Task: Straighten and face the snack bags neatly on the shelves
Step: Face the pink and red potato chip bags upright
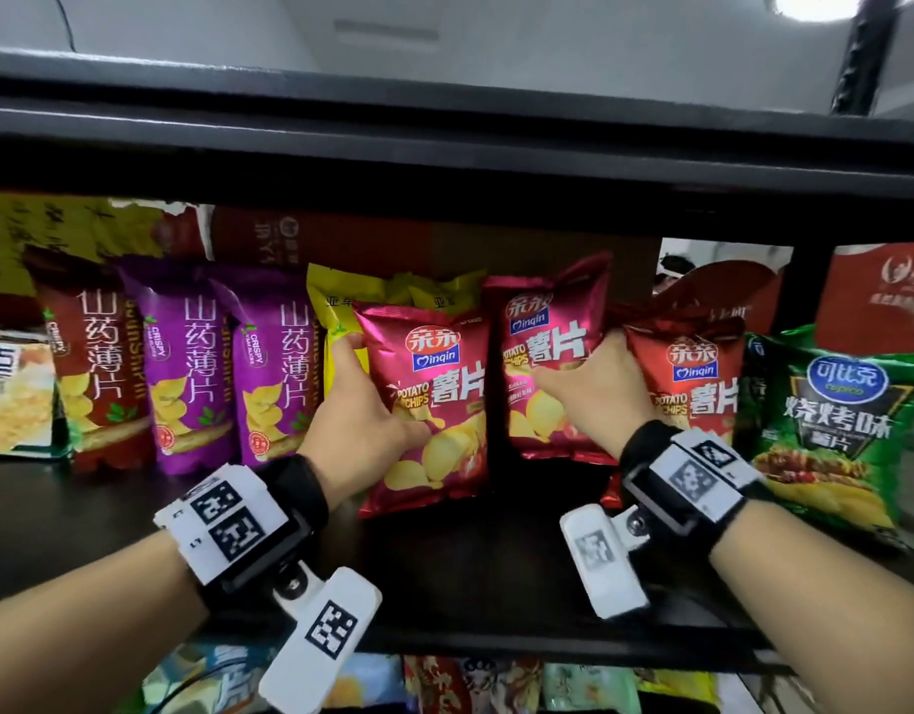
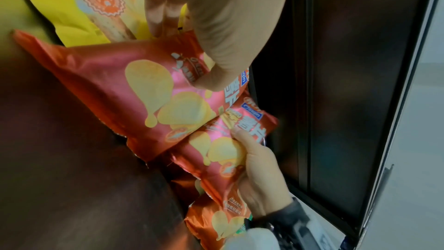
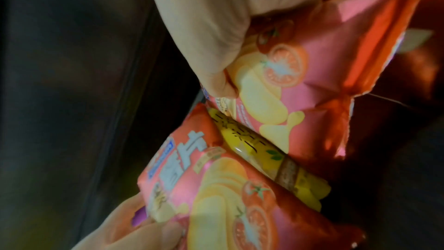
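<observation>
front pink chip bag (image 1: 434, 409): standing, face out | second pink chip bag (image 1: 547, 363): just beside, further back, leaning

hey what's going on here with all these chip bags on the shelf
A person is tidying a black shelf of snack bags. Their left hand grips the front magenta foil potato chip bag, thumb on its face. Their right hand grips the second magenta chip bag, which sits farther back and tilted. Both are held upright beside purple yam crisp bags and a green chip bag.
</observation>
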`<state>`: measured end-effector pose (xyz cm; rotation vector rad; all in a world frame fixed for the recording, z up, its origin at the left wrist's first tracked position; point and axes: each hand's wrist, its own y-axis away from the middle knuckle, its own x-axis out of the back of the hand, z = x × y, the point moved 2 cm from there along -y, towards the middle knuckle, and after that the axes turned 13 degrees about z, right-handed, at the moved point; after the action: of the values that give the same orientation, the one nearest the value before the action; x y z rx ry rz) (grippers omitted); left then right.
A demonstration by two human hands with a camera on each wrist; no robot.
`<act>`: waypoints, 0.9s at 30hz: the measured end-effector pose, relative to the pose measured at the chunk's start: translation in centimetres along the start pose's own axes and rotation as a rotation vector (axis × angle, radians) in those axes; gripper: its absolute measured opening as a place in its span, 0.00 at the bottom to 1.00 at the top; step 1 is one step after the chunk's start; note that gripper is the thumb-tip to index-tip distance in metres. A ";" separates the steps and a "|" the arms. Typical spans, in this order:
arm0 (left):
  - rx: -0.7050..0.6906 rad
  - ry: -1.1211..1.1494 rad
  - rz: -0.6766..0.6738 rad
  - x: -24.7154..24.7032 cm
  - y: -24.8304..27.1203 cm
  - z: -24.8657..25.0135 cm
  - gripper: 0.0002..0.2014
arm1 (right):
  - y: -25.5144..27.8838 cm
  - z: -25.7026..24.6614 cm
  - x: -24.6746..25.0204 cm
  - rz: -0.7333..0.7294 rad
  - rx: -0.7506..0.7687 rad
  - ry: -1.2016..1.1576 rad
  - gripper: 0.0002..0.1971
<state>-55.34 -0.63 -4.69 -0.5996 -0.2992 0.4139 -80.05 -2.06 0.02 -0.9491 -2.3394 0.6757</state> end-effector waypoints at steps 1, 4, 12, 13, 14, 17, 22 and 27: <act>0.000 -0.003 0.003 0.1 0.0 0.0 0.49 | -0.2 0.3 -0.8 -0.002 -0.043 0.005 0.31; -0.013 0.004 0.011 0.4 0.1 -0.1 0.48 | -0.7 1.3 -2.8 -0.043 -0.172 -0.041 0.27; 0.032 -0.048 -0.027 0.4 0.3 0.9 0.44 | -1.7 2.1 -4.1 -0.138 -0.379 -0.241 0.09; 0.044 -0.050 -0.023 0.2 0.2 1.1 0.43 | -1.7 2.0 -4.2 -0.159 -0.366 -0.223 0.08; 0.053 -0.051 -0.022 0.0 0.1 1.2 0.43 | -1.7 1.8 -4.2 -0.183 -0.354 -0.190 0.07; 0.056 -0.062 -0.034 -0.7 0.0 1.3 0.41 | -1.6 1.4 -4.3 -0.275 -0.245 -0.041 0.11; 0.053 0.043 -0.009 -0.7 0.3 1.2 0.39 | 0.7 0.0 -1.4 -0.140 0.012 -0.091 0.31; -0.013 0.091 -0.140 -2.0 1.5 3.2 0.39 | 3.9 -0.9 -0.9 -0.646 -0.105 -0.611 0.23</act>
<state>-58.79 1.10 -3.41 -0.6045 -0.2555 0.2490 -77.06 0.00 -1.98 0.0441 -2.9964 0.6223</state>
